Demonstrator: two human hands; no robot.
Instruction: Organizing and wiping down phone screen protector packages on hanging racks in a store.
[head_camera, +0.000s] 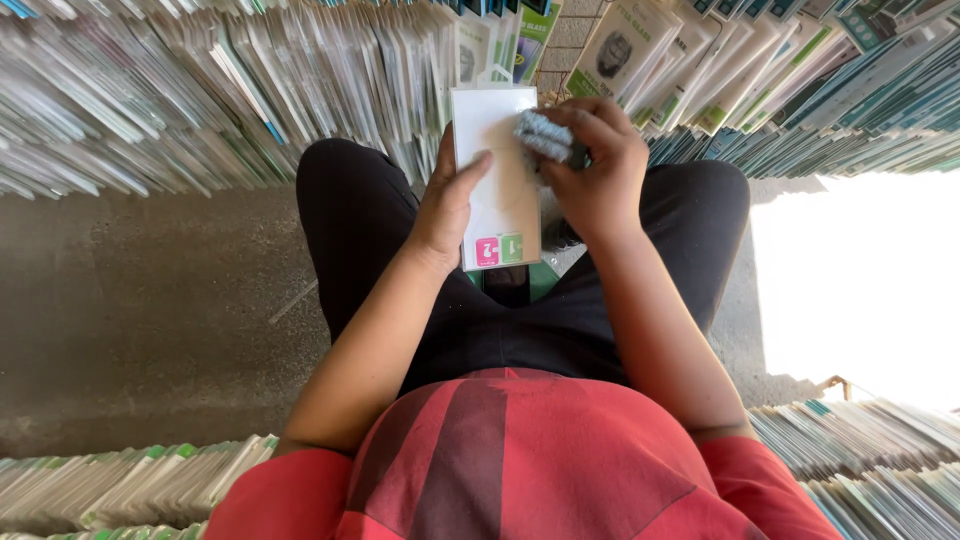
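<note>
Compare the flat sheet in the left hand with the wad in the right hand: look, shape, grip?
The sheet is a flat, white, rigid-looking rectangle with pink and green tabs at its near end; the wad is small, crumpled and grey-blue. The left hand steadies the sheet along its edge, thumb on its face; the right hand pinches the wad in its fingertips against the sheet's upper part. Both are held above the lap.

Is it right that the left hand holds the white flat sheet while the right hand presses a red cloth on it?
Not quite. The head view shows the cloth in the right hand is grey-blue, not red. The left hand does hold the white sheet.
</note>
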